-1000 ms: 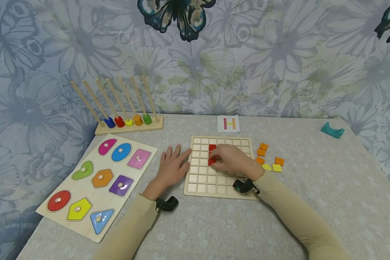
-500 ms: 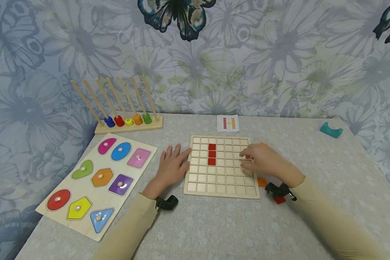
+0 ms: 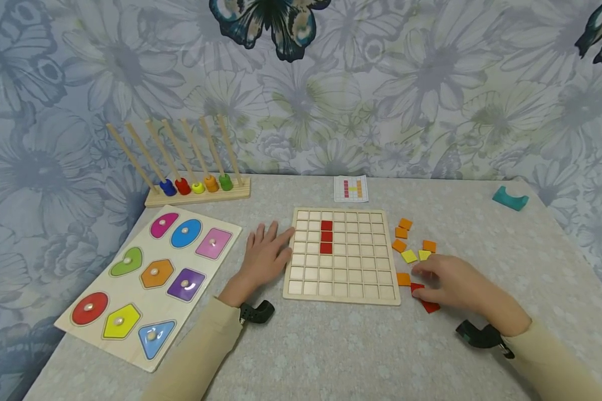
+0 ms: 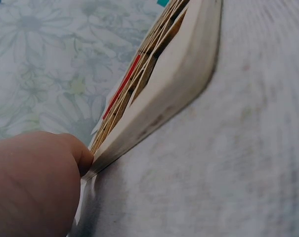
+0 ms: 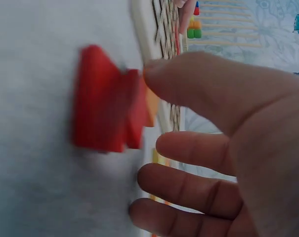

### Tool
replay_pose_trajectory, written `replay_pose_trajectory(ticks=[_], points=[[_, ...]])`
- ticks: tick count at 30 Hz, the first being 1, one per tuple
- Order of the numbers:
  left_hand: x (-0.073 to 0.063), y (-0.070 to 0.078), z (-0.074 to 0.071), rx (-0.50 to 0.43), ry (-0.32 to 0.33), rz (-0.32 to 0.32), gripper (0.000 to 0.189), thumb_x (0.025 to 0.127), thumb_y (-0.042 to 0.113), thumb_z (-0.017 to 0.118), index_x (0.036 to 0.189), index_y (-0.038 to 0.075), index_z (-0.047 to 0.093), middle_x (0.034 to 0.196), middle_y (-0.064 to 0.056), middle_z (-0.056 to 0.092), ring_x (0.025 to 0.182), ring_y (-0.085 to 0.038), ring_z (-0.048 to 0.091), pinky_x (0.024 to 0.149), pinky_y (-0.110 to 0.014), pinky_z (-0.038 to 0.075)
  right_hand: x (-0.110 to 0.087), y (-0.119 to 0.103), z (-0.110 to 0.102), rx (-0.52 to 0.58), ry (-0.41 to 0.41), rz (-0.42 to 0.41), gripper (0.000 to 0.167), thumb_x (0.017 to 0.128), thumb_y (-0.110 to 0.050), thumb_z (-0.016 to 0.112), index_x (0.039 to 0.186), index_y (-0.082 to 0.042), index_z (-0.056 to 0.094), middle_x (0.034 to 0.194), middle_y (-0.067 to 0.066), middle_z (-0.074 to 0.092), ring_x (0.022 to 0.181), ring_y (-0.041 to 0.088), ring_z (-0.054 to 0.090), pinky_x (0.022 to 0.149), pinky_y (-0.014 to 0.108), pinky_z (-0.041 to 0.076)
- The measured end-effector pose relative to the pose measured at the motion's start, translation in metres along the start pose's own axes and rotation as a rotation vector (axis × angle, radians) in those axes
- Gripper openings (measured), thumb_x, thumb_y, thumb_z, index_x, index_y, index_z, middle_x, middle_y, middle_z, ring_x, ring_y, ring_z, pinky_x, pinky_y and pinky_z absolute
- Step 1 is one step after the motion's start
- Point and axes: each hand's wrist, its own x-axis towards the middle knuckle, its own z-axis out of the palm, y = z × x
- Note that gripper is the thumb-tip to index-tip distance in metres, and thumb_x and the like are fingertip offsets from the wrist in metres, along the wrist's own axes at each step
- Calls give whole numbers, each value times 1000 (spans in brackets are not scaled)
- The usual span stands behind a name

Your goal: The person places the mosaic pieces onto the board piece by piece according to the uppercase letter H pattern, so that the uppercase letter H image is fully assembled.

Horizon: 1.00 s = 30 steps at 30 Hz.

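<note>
A wooden grid board (image 3: 308, 277) lies in the middle of the table, with a column of three red square tiles (image 3: 326, 236) in its upper cells. My left hand (image 3: 264, 258) rests flat on the table, its index finger and thumb touching the board's left edge. To the right of the board my right hand (image 3: 454, 284) hovers over loose red tiles (image 3: 430, 306), fingers apart and nothing between them. In the right wrist view, red tiles (image 5: 102, 103) lie just beyond the thumb, slightly blurred. Beside that hand are an orange tile (image 3: 403, 279) and yellow tiles (image 3: 408, 256).
Several orange tiles (image 3: 401, 232) lie farther back. A pattern card (image 3: 351, 196) sits behind the board. At left are a shape puzzle (image 3: 130, 295) with knobbed pieces and a peg stand (image 3: 243, 190) with coloured beads. A teal curved piece (image 3: 510, 199) lies at the far right.
My right hand has left the red column on the board and moved right and toward me, over the loose red tiles. The left hand has stayed in place.
</note>
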Motion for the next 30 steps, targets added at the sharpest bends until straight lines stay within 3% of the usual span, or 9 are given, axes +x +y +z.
replay_pose_trajectory(ticks=[8, 13, 30], points=[[1, -1, 1, -2, -1, 3, 53, 105, 32, 44, 156, 17, 45, 167, -25, 22, 156, -52, 6, 121, -72, 7, -10, 2, 7, 13, 40, -12, 25, 77, -28, 87, 98, -18, 76, 92, -9, 67, 76, 4, 49, 68, 25, 49], [1, -1, 1, 1, -3, 1, 52, 105, 32, 44, 156, 17, 46, 168, -24, 22, 157, -51, 6, 122, -71, 7, -11, 1, 10, 29, 55, -2, 20, 77, -19, 84, 95, -18, 77, 89, -9, 64, 74, 4, 46, 65, 22, 45], [1, 0, 0, 0, 8, 1, 52, 104, 32, 44, 155, 18, 47, 167, -25, 24, 156, -52, 9, 122, -71, 7, -11, 6, 12, 82, 141, -33, 14, 78, -14, 82, 88, -16, 73, 73, -12, 54, 68, 1, 44, 60, 20, 40]])
